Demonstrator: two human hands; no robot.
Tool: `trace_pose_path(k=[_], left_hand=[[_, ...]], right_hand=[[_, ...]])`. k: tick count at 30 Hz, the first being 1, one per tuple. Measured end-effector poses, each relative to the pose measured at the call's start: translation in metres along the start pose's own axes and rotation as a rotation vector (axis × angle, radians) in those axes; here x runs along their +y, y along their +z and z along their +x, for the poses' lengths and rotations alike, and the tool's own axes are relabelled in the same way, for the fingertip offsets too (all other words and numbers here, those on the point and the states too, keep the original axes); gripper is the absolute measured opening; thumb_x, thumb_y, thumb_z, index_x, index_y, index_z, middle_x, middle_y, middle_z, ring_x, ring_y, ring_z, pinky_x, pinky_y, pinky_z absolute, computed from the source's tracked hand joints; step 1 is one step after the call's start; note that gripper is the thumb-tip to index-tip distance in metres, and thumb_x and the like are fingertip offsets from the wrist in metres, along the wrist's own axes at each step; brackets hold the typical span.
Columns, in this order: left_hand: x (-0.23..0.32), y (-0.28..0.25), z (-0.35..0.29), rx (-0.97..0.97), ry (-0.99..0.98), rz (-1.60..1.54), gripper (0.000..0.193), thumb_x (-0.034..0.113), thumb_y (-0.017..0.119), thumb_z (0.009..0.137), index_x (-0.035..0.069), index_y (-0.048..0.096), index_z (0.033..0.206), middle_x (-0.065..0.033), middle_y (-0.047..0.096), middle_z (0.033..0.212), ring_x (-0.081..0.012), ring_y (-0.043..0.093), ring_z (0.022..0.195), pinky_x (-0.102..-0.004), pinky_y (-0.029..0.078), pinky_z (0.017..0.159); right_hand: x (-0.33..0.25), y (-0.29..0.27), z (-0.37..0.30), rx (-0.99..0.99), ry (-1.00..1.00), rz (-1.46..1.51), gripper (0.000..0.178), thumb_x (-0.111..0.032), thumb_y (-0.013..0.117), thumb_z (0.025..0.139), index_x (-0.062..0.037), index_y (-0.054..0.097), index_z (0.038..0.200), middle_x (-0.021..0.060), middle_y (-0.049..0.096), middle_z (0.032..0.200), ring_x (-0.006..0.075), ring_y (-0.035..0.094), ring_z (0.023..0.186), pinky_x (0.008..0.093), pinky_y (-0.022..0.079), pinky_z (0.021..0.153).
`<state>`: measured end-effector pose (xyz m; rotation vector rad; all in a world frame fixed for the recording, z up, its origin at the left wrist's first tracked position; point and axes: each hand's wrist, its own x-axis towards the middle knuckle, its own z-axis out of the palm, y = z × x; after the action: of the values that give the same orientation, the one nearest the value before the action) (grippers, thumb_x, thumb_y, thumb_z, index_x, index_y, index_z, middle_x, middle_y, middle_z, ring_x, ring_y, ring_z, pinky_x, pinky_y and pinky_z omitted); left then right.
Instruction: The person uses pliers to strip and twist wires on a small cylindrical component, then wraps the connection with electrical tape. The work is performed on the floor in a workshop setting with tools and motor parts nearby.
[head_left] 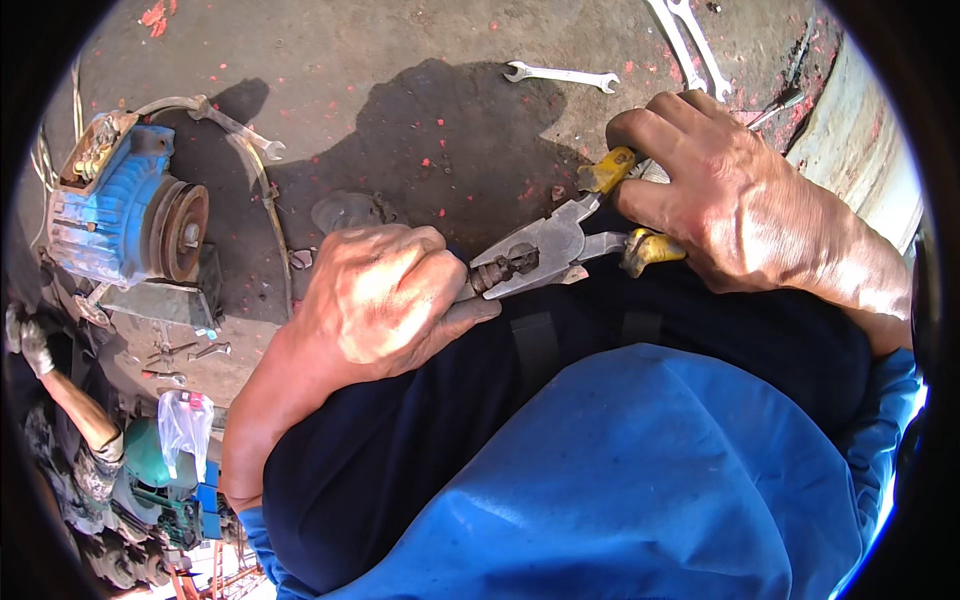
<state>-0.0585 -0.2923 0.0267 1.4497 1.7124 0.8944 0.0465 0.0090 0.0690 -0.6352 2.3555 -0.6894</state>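
Two hands work over the person's lap, above a stained concrete floor (420, 110) speckled with red flecks. Largest nearby item: a blue electric motor (115, 205) with a rusty pulley, well apart to the left. Several open-ended wrenches (560, 75) lie loose on the floor beyond the hands. Pliers (545, 245) with yellow grips sit between the hands; the right hand (740, 195) is wrapped tight round both grips. The left hand (385, 300) is curled into a fist round a small metal part (470, 310), most of it hidden, its end meeting the plier nose. Risks, as judged: the nose could slip off the small part under hard squeeze and nip the left fingers just beside it; the part could spring loose and drop among the floor clutter; work braced on the thigh gives poor support.
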Motion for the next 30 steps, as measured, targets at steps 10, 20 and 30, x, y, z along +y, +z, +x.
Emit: trace_pose_path(k=[10,20,30], left_hand=[[0.001,0.006,-0.002,0.076,-0.08,0.061,0.036,0.015,0.087,0.063,0.003,0.056,0.077,-0.0114,0.054,0.069,-0.0305,0.057,0.055,-0.0399,0.045,0.049],[-0.002,0.003,0.004,0.022,0.007,0.063,0.039,0.024,0.09,0.065,0.009,0.056,0.077,-0.0061,0.057,0.073,-0.0243,0.063,0.061,-0.0358,0.049,0.052],[-0.001,0.008,0.0,0.061,-0.035,0.072,0.039,0.022,0.089,0.064,0.008,0.054,0.074,-0.0074,0.055,0.071,-0.0263,0.059,0.058,-0.0374,0.047,0.051]], right_hand=[[-0.007,0.0,0.0,0.005,0.076,-0.022,0.03,-0.008,0.074,0.072,-0.0024,0.069,0.101,0.0204,0.056,0.117,0.0349,0.058,0.107,0.0468,0.049,0.09],[-0.002,0.0,-0.003,0.003,0.026,-0.037,0.03,-0.009,0.074,0.07,-0.0015,0.068,0.098,0.0206,0.056,0.117,0.0347,0.059,0.109,0.0483,0.049,0.09],[-0.007,0.0,-0.006,-0.011,0.062,-0.033,0.03,-0.007,0.073,0.072,-0.0024,0.068,0.101,0.0196,0.056,0.117,0.0342,0.059,0.11,0.0467,0.049,0.092]])
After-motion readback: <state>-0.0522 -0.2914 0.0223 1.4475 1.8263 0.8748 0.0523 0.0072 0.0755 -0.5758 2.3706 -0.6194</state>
